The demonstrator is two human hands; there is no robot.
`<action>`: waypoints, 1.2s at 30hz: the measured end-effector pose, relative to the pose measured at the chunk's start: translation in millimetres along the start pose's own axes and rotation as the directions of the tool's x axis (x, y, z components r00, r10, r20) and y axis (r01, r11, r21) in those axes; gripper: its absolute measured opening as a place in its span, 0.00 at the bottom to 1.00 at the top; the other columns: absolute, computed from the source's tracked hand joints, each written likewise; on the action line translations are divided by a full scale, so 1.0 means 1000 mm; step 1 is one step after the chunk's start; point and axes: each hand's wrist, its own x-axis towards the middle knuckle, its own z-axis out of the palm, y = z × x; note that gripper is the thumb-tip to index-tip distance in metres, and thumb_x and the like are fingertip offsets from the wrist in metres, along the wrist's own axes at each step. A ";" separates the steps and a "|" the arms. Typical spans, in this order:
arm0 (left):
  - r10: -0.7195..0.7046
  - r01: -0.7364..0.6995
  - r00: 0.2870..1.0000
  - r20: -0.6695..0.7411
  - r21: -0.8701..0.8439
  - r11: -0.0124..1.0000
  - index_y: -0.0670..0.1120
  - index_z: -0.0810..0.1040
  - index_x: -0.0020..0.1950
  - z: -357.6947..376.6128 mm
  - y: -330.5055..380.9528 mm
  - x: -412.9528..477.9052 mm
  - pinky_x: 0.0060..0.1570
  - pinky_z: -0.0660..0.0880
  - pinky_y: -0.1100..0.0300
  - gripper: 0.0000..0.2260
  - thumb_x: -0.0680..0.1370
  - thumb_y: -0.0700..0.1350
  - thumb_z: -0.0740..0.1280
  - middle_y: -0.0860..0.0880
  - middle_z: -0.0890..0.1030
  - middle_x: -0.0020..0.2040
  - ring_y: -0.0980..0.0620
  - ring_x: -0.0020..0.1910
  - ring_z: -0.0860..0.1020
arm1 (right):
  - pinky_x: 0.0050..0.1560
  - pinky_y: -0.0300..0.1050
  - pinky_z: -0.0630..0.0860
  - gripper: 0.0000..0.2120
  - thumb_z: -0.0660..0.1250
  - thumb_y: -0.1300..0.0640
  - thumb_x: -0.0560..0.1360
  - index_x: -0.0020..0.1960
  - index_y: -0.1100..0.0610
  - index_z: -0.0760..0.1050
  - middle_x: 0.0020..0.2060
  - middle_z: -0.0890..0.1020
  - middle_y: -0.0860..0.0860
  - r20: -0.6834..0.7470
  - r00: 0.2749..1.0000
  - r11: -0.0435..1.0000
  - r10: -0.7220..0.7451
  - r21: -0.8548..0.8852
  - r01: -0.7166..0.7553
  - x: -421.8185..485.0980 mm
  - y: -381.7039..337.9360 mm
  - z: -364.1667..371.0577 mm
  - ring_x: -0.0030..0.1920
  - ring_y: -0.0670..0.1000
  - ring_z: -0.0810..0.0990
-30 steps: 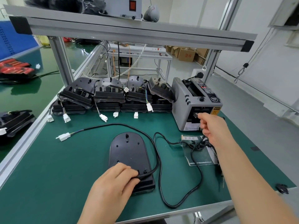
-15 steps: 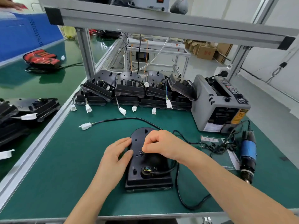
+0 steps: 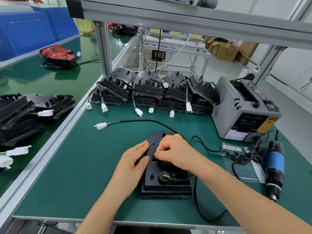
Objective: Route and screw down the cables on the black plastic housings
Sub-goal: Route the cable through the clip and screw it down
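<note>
- Steadying the black plastic housing (image 3: 166,168) at the centre of the green mat (image 3: 84,166), the left hand (image 3: 133,159) lays straight fingers along its 9 o'clock edge; under so light a touch it may skid.
- The right hand (image 3: 173,152) curls its fingers over the housing's middle; whether they pinch anything I cannot tell.
- The black cable (image 3: 143,119) arcs from its white connector (image 3: 101,126) at 10 o'clock; left slack, it could spring off its route.
- A second black cord (image 3: 196,200) loops at 4 o'clock near the electric screwdriver (image 3: 274,168); the forearm might snag it.
</note>
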 end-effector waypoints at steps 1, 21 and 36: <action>0.001 -0.001 1.000 0.000 0.002 1.000 0.60 0.68 0.66 0.000 0.000 0.000 0.59 0.55 0.83 0.21 0.79 0.39 0.65 0.73 0.66 0.60 0.71 0.64 0.64 | 0.62 0.51 0.66 0.16 0.69 0.55 0.71 0.26 0.44 0.72 0.39 0.76 0.41 -0.007 1.000 1.000 0.002 -0.003 -0.002 0.000 0.000 0.000 0.56 0.51 0.69; -0.011 0.028 0.994 -0.107 0.153 0.988 0.51 0.74 0.68 0.010 0.004 0.005 0.65 0.55 0.70 0.22 0.74 0.44 0.71 0.61 0.72 0.66 0.61 0.69 0.63 | 0.61 0.49 0.67 0.15 0.68 0.53 0.73 0.29 0.43 0.71 0.44 0.80 0.49 -0.009 1.000 0.993 -0.014 -0.121 0.013 0.001 -0.001 0.003 0.55 0.53 0.70; -0.032 0.050 0.990 -0.137 0.131 0.990 0.51 0.74 0.66 0.015 0.007 0.020 0.57 0.57 0.69 0.18 0.76 0.47 0.67 0.66 0.70 0.52 0.60 0.61 0.61 | 0.63 0.53 0.70 0.13 0.62 0.60 0.74 0.50 0.49 0.84 0.46 0.78 0.40 -0.062 0.998 0.999 -0.008 0.040 0.010 -0.004 0.019 -0.005 0.61 0.52 0.72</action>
